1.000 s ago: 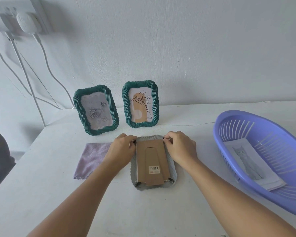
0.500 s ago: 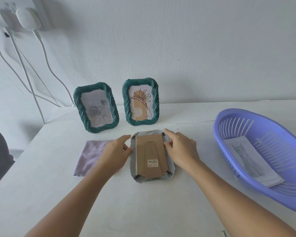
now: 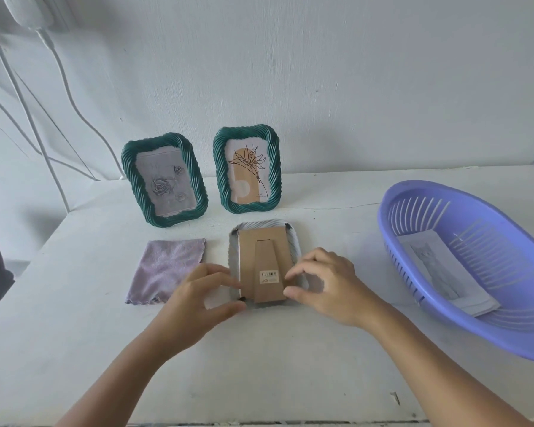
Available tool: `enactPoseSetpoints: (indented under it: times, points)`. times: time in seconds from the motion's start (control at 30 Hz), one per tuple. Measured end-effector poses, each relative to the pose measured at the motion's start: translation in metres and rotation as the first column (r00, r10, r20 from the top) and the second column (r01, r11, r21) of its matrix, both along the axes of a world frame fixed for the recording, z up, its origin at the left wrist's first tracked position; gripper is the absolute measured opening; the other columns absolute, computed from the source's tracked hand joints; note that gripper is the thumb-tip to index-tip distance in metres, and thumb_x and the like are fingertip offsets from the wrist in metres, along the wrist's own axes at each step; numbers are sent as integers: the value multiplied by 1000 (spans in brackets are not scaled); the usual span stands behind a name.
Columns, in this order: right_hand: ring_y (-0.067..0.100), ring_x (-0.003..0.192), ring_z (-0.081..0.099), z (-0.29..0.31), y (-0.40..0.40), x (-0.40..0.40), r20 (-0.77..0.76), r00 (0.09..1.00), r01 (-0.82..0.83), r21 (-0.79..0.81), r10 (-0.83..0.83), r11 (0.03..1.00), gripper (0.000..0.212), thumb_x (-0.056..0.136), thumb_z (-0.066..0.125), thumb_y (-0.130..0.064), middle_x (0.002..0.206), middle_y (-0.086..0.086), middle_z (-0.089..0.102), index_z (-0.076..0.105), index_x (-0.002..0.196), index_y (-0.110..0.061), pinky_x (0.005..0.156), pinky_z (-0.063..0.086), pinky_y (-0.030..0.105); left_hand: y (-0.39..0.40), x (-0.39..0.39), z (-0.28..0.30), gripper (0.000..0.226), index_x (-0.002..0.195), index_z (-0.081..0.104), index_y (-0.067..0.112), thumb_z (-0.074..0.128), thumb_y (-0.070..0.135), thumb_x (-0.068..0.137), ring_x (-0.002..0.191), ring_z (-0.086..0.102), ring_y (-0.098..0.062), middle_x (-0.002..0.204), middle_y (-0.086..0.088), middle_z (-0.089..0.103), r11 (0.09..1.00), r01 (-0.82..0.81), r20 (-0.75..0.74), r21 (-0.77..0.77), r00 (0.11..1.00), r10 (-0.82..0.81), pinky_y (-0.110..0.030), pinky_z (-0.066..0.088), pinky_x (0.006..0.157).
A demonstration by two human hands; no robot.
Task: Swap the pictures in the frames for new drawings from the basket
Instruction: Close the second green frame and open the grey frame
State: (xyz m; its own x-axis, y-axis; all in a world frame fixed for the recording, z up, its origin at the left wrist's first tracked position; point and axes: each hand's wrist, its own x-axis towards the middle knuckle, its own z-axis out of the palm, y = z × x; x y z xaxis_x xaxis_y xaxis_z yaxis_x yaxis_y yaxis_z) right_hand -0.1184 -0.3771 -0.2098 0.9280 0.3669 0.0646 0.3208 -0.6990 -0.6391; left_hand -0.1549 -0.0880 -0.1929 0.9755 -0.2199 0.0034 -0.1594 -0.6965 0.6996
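Both hands have slid down from the top corners of the face-down frame to its bottom corners, & the view has come in closer.

That grey ribbed picture frame w/ brown cardboard back [image 3: 264, 263] lies flat on the white counter [image 3: 275, 365], back side up, long axis pointing away from the person. Its fold-out stand lies flat down the middle, barcode sticker near the low end.

Left hand [image 3: 198, 303] is at the bottom-left corner, thumb & finger curled in a pinch right by the small dark clip there. Right hand [image 3: 324, 288] is at the bottom-right corner, fingertips bent onto the cardboard edge. Can't tell if the clips are turned yet; neither hand lifts anything.

So the frame sits right btwn the two grips, one corner each. Next job, I think: turn the low clips, then lift the back off toward the person.

Behind it stand two green ribbed frames, one w/ a grey rose drawing [image 3: 164, 180], one w/ an orange flower drawing [image 3: 248, 174]. A folded lilac cloth [image 3: 167, 269] lies just left. The purple slotted plastic basket [image 3: 444, 198], well off to the right, holds a cat drawing on white paper [image 3: 438, 272]. Right hand is nearer to it.
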Motion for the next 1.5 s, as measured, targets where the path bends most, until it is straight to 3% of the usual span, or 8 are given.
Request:
enactPoseSetpoints:
  times: [0.13, 0.27, 0.5, 1.03, 1.2, 1.3, 1.4, 1.5]
  points:
    - [-4, 124, 43, 0, -5, -2, -25, 999, -36, 27, 37, 999, 47, 66, 74, -75, 119, -25, 49, 67, 100, -44, 115, 23, 36, 0, -1, -6, 24, 92, 76, 47, 88, 47, 71, 124, 48, 6, 127, 23, 50, 1000, -19, -40, -21, 999, 19, -2, 31, 94]
    - [-6, 122, 45, 1, -7, 0, -26, 999, -40, 40, 41, 998, 40, 63, 84, -65, 119, -26, 51, 68, 92, -42, 114, 25, 39, -1, 0, -7, 21, 88, 77, 45, 89, 42, 71, 124, 48, 5, 127, 20, 50, 999, -32, -49, -43, 998, 30, 2, 29, 92]
    - [-5, 121, 47, 3, -5, 4, -58, 997, -40, 54, 43, 998, 41, 59, 86, -66, 115, -25, 53, 69, 89, -43, 114, 27, 42, -3, 7, -4, 16, 88, 78, 43, 87, 38, 75, 120, 45, 7, 128, 12, 43, 999, 32, -115, -36, 993, -36, 4, 26, 91]
    - [-8, 123, 35, 6, -6, 3, -128, 987, -98, -16, 95, 995, 22, 71, 81, -60, 117, -26, 42, 69, 84, -47, 110, 12, 29, -3, 7, -8, 13, 82, 78, 43, 88, 37, 76, 117, 46, 5, 126, 14, 42, 999, 31, -78, -9, 996, -32, 1, 28, 92]
    - [-10, 123, 33, 7, -5, 1, -134, 985, -109, -21, 106, 994, 17, 73, 81, -59, 118, -28, 40, 69, 80, -49, 112, 12, 31, -3, 6, -7, 13, 84, 78, 45, 87, 39, 76, 119, 47, 3, 127, 15, 42, 999, 39, -80, -1, 996, -39, -9, 32, 98]
    - [-4, 125, 40, 13, -5, 2, -161, 984, -78, 29, 82, 997, 22, 75, 76, -64, 118, -24, 46, 69, 93, -53, 116, 20, 37, -3, 6, -1, 14, 90, 77, 44, 84, 42, 78, 119, 46, 6, 125, 16, 45, 999, 49, -112, 1, 993, -49, -7, 32, 96]
    - [2, 111, 51, 15, -5, 10, -106, 992, 75, 115, -62, 991, 28, 88, 67, -59, 111, -19, 53, 64, 115, -52, 108, 38, 39, -3, 15, 6, 28, 115, 69, 44, 74, 45, 87, 99, 58, 3, 113, 15, 55, 999, -47, -72, -6, 996, 47, -17, 46, 90]
    - [7, 102, 56, 12, 0, 24, 11, 972, 235, 13, -235, 972, 43, 98, 55, -51, 107, -14, 55, 51, 140, -45, 106, 39, 43, -10, 31, 11, 43, 140, 54, 31, 61, 41, 98, 80, 59, -3, 102, 12, 62, 983, -156, 15, 100, 988, 155, -22, 45, 73]
